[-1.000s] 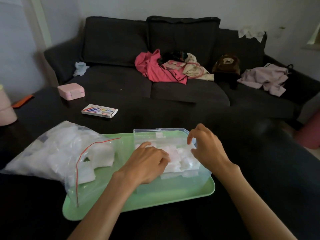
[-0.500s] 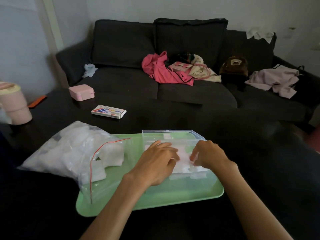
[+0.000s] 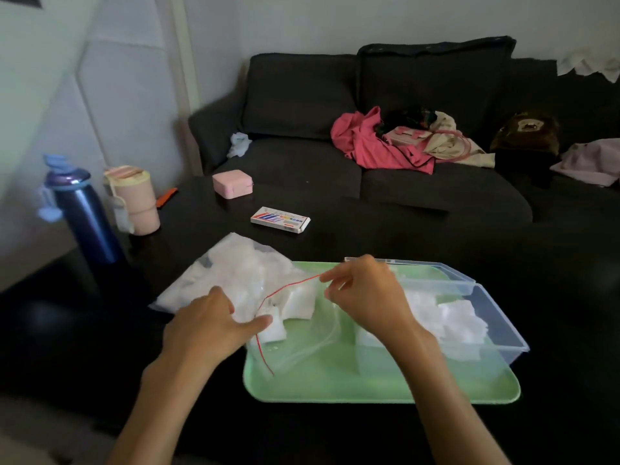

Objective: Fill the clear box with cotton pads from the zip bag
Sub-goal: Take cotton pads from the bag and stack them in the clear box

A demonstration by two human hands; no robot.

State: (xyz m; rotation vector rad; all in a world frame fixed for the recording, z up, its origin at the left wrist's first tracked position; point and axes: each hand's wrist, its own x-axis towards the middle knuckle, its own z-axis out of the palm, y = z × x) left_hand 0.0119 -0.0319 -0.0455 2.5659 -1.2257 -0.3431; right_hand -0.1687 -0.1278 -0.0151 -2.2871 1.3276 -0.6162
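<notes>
Desk (image 3: 369, 229) of dark, glossy wood carries a pale green plastic tray (image 3: 369, 387), and on it lie the clear zip bag with the red seal line (image 3: 235, 273), mouth facing right with its far half spilling onto the desk, and the clear plastic box (image 3: 496, 317) just to its right, lid swung open behind it and already partly stocked with white cotton pads (image 3: 459, 317). The right hand (image 3: 365, 293) pinches the upper lip of the bag at the red seal, its grip clenched on the film; the left hand (image 3: 211, 320) lies with straight, released fingers on the bag beside the mouth. To do this well, I judge the lip should be lifted high and held taut so the left hand can slide in and draw out a neat stack, not loose pads. The right forearm hides the box's near-left corner, so its fill level is uncertain; the pads in the bag blur into one white mass
</notes>
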